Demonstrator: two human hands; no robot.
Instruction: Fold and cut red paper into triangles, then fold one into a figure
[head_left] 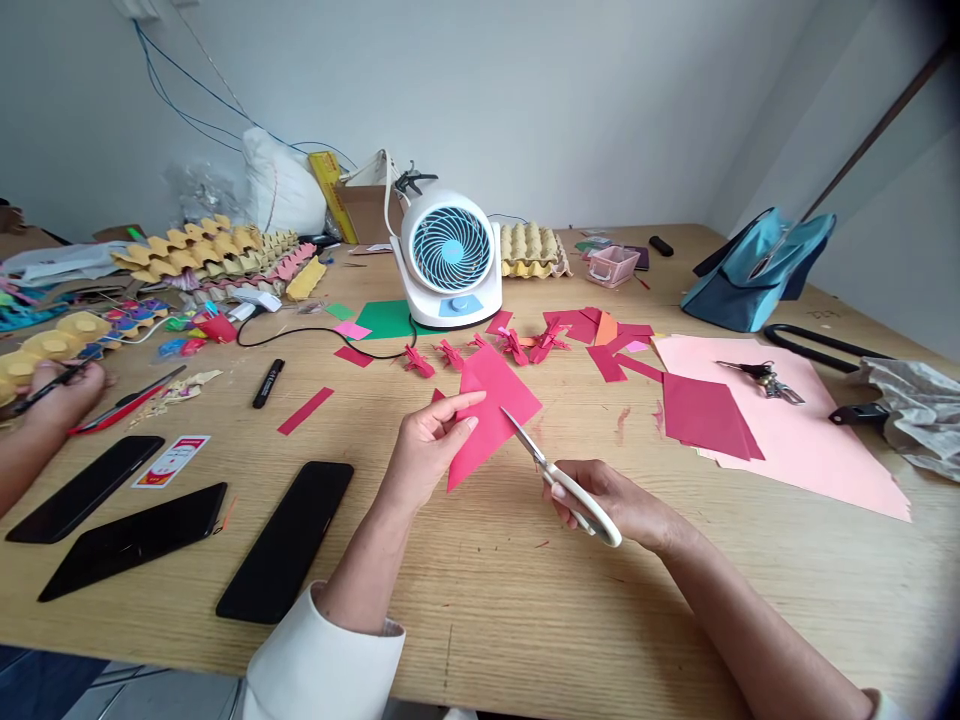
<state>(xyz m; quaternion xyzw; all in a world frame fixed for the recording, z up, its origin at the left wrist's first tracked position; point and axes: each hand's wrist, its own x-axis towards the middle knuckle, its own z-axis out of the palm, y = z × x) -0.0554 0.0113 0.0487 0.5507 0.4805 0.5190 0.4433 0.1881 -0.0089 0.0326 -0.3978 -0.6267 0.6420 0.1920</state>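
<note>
My left hand (431, 440) pinches the left side of a sheet of red paper (499, 400), held up over the table. In my right hand (611, 500) is a pair of white-handled scissors (574, 490). The blades point up and left, with their tips against the paper's right part; whether they are cutting into it I cannot tell. Behind the paper stand several small red folded-paper figures (515, 345). More red paper pieces (705, 412) lie to the right, partly on a stack of pale pink sheets (795, 440). A red strip (305, 411) rests to the left.
A white fan (452, 255) stands at the back centre. Several black phones (285, 540) lie front left, near a black marker (268, 383). Another person's hand (67, 390) holds a brush-like tool at far left. A blue bag (757, 270) and keys (769, 380) are at right.
</note>
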